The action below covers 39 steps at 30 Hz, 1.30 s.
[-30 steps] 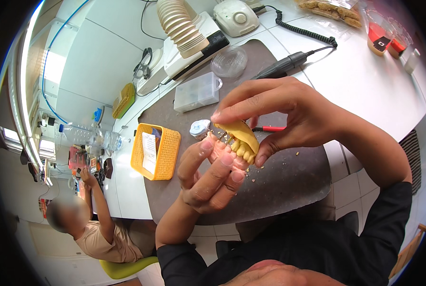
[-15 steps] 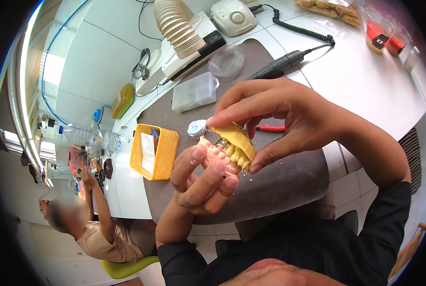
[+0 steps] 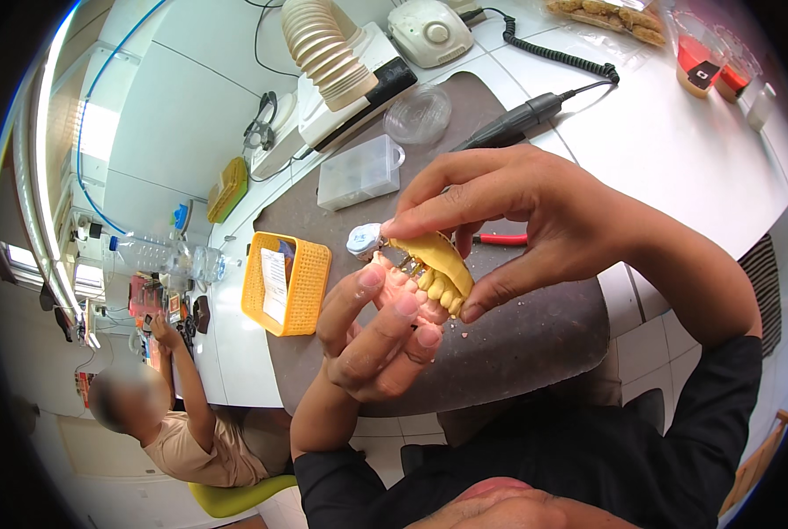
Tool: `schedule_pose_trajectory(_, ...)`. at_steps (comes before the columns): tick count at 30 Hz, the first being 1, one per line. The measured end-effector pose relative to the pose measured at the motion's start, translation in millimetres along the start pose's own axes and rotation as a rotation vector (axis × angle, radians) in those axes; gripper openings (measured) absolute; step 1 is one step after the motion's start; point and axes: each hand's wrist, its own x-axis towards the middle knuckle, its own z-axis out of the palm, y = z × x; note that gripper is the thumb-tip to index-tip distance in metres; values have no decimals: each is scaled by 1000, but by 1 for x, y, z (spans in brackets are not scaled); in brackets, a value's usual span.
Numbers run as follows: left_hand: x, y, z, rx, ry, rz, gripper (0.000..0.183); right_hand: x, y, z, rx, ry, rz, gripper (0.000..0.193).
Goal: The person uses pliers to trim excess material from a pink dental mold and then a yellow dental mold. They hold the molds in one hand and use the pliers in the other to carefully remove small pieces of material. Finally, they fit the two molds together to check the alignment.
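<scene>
Close together above the dark mat, I hold two dental casts. My left hand [image 3: 372, 339] is closed round the pink dental cast [image 3: 403, 286], its fingertips along the teeth side. My right hand [image 3: 526, 216] grips the yellow dental cast [image 3: 434, 256] between thumb and fingers, from above and the right. The two casts meet with their teeth facing each other; bits of metal show between them. Just beyond the casts is a small pale blue-and-white lump [image 3: 363, 239]. A red handle [image 3: 504, 239] shows behind my right hand, the rest of that tool being hidden.
A yellow basket [image 3: 315, 295] with papers stands left of my hands on the dark mat [image 3: 526, 326]. Beyond lie a clear plastic box [image 3: 359, 173], a round clear lid [image 3: 418, 115], a black handpiece [image 3: 522, 116] and a ribbed hose [image 3: 332, 57]. Another person [image 3: 209, 441] sits at the far left.
Both hands keep their grip, and the casts stay together with hardly any shift. The other person's hands at the left have moved slightly.
</scene>
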Motion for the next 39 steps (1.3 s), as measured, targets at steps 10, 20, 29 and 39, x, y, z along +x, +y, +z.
schedule_pose_trajectory(10,6,3,-1,23,-43,-111,67,-1,-2,0,56,19,132,72)
schedule_pose_trajectory(20,13,7,-5,-9,-134,-224,92,-2,5,3,253,52,312,69)
schedule_pose_trajectory(29,19,10,-10,-283,-163,-544,83,1,9,7,395,3,635,59)
schedule_pose_trajectory(39,20,9,-9,-282,-210,-527,88,-5,19,10,500,-27,577,57)
